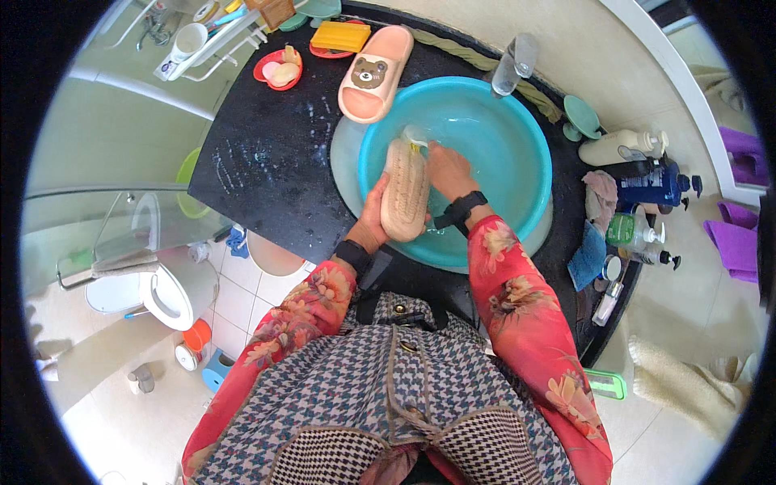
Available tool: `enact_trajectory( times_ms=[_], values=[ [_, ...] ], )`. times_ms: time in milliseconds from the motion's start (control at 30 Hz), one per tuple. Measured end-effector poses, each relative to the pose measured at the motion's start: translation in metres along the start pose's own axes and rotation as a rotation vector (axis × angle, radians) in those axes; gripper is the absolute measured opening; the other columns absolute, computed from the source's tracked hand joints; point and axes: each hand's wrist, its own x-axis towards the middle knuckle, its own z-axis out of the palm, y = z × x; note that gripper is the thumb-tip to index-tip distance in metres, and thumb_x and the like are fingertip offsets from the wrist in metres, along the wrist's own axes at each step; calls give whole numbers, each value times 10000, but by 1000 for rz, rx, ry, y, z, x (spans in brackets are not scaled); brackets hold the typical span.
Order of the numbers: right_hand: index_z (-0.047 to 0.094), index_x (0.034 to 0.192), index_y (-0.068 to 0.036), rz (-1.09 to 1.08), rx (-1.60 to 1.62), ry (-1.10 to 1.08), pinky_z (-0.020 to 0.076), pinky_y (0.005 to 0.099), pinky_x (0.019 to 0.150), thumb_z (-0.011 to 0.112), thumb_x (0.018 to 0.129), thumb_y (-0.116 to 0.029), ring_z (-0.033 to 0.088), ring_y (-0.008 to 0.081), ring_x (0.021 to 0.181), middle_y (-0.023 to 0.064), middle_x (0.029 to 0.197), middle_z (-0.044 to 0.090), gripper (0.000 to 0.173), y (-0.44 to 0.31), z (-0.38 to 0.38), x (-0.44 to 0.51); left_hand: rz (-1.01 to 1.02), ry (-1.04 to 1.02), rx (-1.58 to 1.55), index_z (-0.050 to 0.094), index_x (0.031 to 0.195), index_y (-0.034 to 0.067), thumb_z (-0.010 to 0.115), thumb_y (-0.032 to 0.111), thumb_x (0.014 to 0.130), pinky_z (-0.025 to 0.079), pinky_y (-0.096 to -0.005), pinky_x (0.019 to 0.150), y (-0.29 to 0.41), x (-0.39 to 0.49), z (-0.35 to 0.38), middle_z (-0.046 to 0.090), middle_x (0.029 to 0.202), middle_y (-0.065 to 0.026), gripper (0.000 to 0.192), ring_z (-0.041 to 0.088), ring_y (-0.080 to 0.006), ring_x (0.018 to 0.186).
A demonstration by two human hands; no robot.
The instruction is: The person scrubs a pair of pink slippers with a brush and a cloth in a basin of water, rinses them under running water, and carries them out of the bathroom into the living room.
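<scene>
My left hand (376,212) grips a pale slipper (405,194) by its lower part, with the ribbed sole facing up, over the left side of a turquoise plastic basin (545,176). Water lies in the basin. My right hand (448,170) is curled beside the slipper's upper end, around something mostly hidden; a whitish scrubbing brush (414,134) with yellowish bristles shows at its fingertips, touching the sole. A pink slipper with a bear face (377,73) lies on the black countertop (267,139), its lower end by the basin's rim.
A metal faucet (514,63) stands behind the basin. Soap pieces in a red dish (277,70) and a yellow soap bar (341,36) lie at the back left. Pump bottles (648,182), a blue cloth (587,256) and a pink cloth (600,197) line the right edge.
</scene>
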Motion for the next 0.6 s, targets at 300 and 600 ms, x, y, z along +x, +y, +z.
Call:
enact_trajectory(
  times_ms=[300, 600],
  values=[
    [567, 1147, -37, -11, -14, -187, 542, 487, 660, 546, 826, -127, 673, 385, 773, 213, 816, 671, 335, -31, -46, -76, 49, 56, -86, 469, 1343, 120, 425, 634, 893, 480, -605, 838, -2, 11, -14, 570, 1243, -198, 684, 579, -452, 1035],
    [600, 997, -23, 64, -21, -141, 527, 512, 644, 472, 876, -107, 657, 415, 761, 231, 818, 664, 195, 6, -13, -23, 56, 53, 14, 402, 1409, 133, 407, 639, 898, 495, -622, 798, -4, 7, -5, 549, 1271, -198, 719, 583, -484, 1013]
  ],
)
